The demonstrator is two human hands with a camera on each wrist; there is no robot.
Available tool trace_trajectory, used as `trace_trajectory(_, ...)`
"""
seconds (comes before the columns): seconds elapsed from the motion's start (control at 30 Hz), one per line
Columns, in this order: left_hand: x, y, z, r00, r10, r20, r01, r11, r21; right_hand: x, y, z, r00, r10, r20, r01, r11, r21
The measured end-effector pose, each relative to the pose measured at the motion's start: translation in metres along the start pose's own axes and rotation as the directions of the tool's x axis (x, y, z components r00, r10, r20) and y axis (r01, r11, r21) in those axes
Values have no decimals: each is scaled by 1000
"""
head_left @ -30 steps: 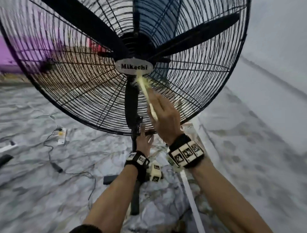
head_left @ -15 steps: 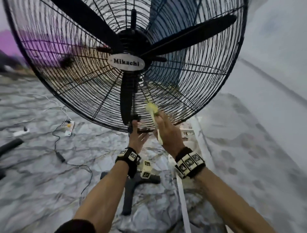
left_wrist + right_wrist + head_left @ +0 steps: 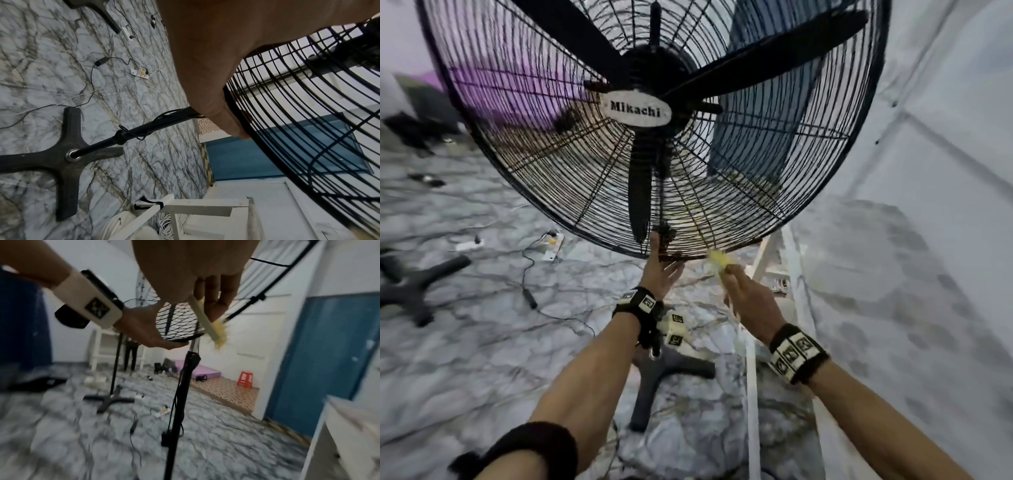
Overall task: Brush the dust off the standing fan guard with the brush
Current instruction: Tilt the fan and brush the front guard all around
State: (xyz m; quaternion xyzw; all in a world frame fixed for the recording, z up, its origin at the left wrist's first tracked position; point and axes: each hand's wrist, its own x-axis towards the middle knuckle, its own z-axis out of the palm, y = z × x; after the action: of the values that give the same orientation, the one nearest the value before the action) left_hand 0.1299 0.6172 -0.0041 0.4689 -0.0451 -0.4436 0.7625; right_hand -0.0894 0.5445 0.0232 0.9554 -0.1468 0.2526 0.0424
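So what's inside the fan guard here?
Inside the fan guard are three black blades on a dark hub. The white Mikachi badge on the front wires covers the hub's centre; the motor behind cannot be seen.

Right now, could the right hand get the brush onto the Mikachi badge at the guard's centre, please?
Probably yes: the right hand holds the brush at the guard's bottom rim, and nothing blocks the badge above.

both arms raised forward, left hand point(image 3: 659, 270) open with fingers extended, right hand point(image 3: 748, 294) curled in a pinch
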Motion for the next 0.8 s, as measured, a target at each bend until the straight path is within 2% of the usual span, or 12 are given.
trace_trajectory(0.07,3,-3,0,1000,-22,10,21,999,27,-14,4,2,986,152,-71,-141,980,138)
trace_trajectory(0.1,3,-4,0,999,-48,18,47,997,56,-16,0,-1,949,291,-123,-247,926,284)
trace_trajectory(0.17,6,-8,-4,996,-76,45,73,996,56,-12,-10,3,782,608,-135,-423,678,601)
trace_trajectory(0.23,3,-4,-5,997,-59,41,56,996,67,-6,-24,14,620,782,-67,-463,433,773)
trace_trajectory(0.33,1,2,-6,997,-59,56,55,996,65,3,-43,32,380,916,131,-510,90,855)
trace_trajectory(0.4,7,1,-10,996,-77,47,73,995,74,8,-47,39,212,921,327,-409,-220,886)
trace_trajectory(0.43,8,1,-13,995,-88,35,85,993,81,12,-48,38,154,884,440,-295,-384,875)
trace_trajectory(0.5,13,0,-18,995,-102,19,100,990,101,22,-42,31,113,779,617,-71,-613,787)
trace_trajectory(0.6,13,2,-20,993,-118,25,115,988,102,35,-35,27,66,706,705,154,-706,692)
trace_trajectory(0.73,12,6,-17,994,-106,33,102,988,115,36,-51,23,204,595,777,266,-798,541)
trace_trajectory(0.77,13,7,-18,994,-107,32,102,987,124,32,-54,22,211,580,787,263,-809,526)
trace_trajectory(0.8,14,6,-19,994,-108,32,103,987,124,29,-56,22,188,587,788,261,-803,536)
